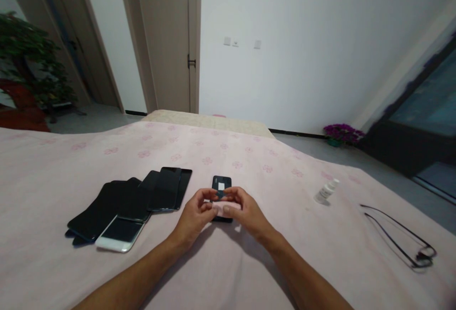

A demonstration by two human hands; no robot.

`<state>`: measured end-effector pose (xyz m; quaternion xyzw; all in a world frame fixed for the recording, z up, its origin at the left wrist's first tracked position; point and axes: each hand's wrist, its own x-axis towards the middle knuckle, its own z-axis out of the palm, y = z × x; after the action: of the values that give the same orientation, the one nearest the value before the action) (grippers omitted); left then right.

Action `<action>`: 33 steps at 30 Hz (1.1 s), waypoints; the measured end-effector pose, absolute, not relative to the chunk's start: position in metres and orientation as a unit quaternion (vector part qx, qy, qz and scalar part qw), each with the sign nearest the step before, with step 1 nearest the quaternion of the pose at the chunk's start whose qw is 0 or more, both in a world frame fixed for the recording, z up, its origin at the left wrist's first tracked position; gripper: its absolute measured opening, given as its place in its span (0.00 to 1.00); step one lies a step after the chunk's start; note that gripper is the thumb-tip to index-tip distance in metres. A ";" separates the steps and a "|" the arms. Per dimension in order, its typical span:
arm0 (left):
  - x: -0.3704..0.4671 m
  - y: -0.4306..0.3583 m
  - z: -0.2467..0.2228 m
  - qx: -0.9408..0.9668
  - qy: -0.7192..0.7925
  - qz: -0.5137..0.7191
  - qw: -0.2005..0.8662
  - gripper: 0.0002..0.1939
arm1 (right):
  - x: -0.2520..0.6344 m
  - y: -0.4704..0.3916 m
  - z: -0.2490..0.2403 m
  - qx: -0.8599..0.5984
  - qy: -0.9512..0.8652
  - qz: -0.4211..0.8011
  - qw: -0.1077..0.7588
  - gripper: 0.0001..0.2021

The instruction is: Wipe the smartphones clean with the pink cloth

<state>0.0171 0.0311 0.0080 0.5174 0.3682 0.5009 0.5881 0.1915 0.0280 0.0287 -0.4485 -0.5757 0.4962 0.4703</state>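
Observation:
A dark phone (pixel 222 181) lies on the pink flowered cloth in front of me, with a small white patch on its upper part. Above its lower half, my left hand (pixel 195 216) and my right hand (pixel 248 214) pinch the two ends of a small pink folded piece (pixel 221 206), which looks like cloth. The fingertips of both hands nearly meet over the phone and hide its middle. Whether the fingers touch the phone I cannot tell.
Several dark phones (pixel 110 208) overlap on the left, with a white-framed phone (pixel 121 235) at their near edge. To the right, a small white bottle (pixel 326 192) stands on the cloth (pixel 285 196), and black-framed glasses (pixel 399 234) lie beyond it.

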 end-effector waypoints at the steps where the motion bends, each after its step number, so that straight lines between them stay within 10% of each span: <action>1: 0.017 0.031 0.007 0.527 0.364 0.499 0.584 0.18 | 0.190 0.027 0.028 -0.453 -0.593 0.488 0.452 0.18; 16: 0.001 0.045 -0.021 0.792 0.450 0.364 0.193 0.20 | 0.205 0.027 0.007 -0.502 -0.789 0.184 0.303 0.06; 33: -0.010 0.054 -0.015 0.835 0.430 0.303 0.166 0.20 | 0.200 0.017 0.009 -0.426 -0.857 0.114 0.268 0.09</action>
<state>-0.0098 0.0536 -0.0149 0.8346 0.4296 0.3026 0.1655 0.1998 0.0169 0.0092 -0.4256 -0.8567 0.1144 0.2682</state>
